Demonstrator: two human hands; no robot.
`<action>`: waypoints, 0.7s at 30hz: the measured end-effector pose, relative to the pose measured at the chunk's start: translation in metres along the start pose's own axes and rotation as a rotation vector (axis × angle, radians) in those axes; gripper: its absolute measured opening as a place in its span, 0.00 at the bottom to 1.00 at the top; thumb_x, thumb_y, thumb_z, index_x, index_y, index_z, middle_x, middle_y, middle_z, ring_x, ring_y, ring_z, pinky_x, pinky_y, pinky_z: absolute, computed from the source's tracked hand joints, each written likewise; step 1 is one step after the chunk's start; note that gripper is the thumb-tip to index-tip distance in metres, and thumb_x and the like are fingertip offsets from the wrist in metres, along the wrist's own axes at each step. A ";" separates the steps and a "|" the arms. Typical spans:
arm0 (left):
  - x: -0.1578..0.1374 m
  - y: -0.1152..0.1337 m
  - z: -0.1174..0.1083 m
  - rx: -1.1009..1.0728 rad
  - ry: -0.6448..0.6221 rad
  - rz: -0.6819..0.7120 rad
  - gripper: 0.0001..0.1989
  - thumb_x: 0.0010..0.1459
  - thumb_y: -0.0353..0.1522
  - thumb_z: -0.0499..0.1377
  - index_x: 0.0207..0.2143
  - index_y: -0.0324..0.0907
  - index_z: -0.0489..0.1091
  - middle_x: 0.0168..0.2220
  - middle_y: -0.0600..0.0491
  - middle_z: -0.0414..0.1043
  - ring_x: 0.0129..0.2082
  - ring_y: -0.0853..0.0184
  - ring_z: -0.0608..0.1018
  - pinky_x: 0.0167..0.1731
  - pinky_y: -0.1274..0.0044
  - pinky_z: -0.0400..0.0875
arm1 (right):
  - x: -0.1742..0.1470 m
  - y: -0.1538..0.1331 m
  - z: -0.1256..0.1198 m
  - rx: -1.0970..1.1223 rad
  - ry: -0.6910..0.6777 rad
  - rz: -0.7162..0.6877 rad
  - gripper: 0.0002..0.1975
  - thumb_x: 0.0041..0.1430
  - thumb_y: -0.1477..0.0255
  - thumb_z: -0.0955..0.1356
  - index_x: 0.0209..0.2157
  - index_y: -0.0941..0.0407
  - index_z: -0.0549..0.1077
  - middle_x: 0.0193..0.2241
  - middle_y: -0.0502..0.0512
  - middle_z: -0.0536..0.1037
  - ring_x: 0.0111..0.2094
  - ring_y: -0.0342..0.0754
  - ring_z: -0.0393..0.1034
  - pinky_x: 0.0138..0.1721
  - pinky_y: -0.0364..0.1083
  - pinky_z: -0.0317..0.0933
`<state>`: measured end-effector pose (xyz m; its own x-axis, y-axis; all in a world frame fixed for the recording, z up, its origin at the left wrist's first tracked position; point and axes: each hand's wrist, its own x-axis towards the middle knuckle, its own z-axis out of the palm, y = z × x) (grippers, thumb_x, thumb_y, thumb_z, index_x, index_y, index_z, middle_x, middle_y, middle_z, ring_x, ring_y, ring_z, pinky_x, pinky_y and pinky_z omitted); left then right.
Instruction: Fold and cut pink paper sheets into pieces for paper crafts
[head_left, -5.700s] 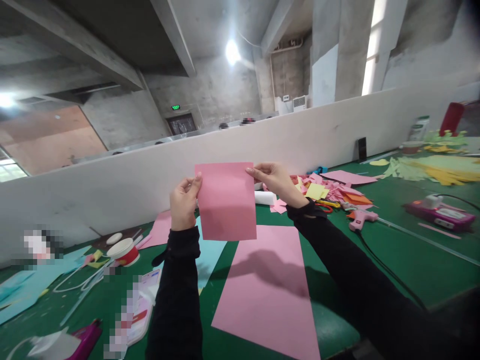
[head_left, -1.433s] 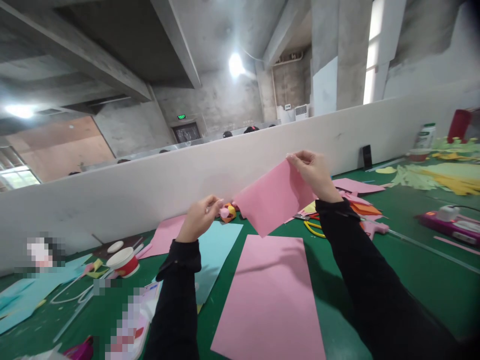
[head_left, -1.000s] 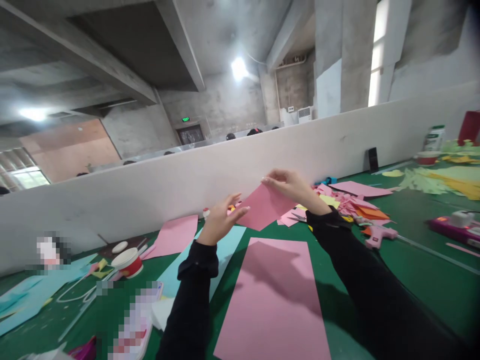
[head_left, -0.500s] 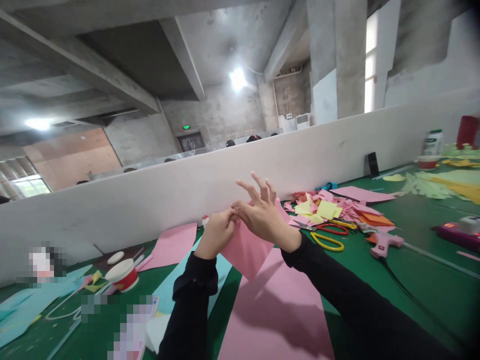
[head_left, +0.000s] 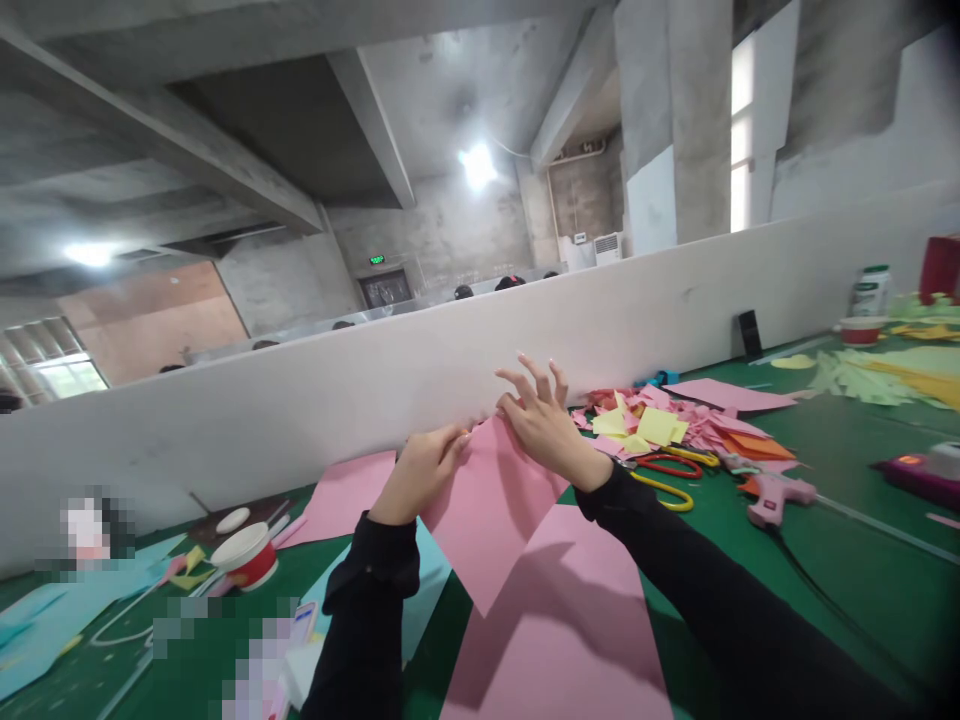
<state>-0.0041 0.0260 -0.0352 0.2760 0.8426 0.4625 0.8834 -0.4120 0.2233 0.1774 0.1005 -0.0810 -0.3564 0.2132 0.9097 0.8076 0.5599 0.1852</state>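
Observation:
A sheet of pink paper [head_left: 487,510] is held up between my hands, one corner pointing down toward me. My left hand [head_left: 424,470] pinches its upper left edge. With thumb and index finger, my right hand [head_left: 541,425] grips the upper right edge, while its other fingers stick up and apart. Below the raised sheet, a larger pink sheet [head_left: 577,620] lies flat on the green table [head_left: 442,650]. A light blue sheet [head_left: 431,590] lies under my left forearm. The far edge of the held sheet is partly hidden by my fingers.
Scissors with yellow and red handles [head_left: 667,490], a pink glue gun [head_left: 776,495] and pink and yellow paper scraps [head_left: 660,425] lie to the right. A paper cup [head_left: 247,558] stands at left. Behind runs a white partition [head_left: 360,375].
My hands have moved apart along the paper's top edge, the left one outward and the right one to the right. The held pink sheet is spread wider and its lower corner hangs lower.

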 end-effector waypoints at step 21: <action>0.001 -0.002 0.005 0.111 -0.081 0.023 0.15 0.64 0.34 0.46 0.37 0.44 0.72 0.35 0.51 0.78 0.35 0.63 0.78 0.35 0.76 0.66 | -0.005 -0.019 0.007 0.114 -0.063 -0.036 0.10 0.65 0.70 0.61 0.34 0.54 0.73 0.56 0.54 0.68 0.65 0.61 0.42 0.61 0.65 0.33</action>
<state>-0.0038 0.0297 -0.0398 0.3223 0.8606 0.3943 0.9117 -0.3943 0.1156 0.1610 0.0942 -0.0916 -0.4162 0.2390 0.8773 0.7362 0.6548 0.1708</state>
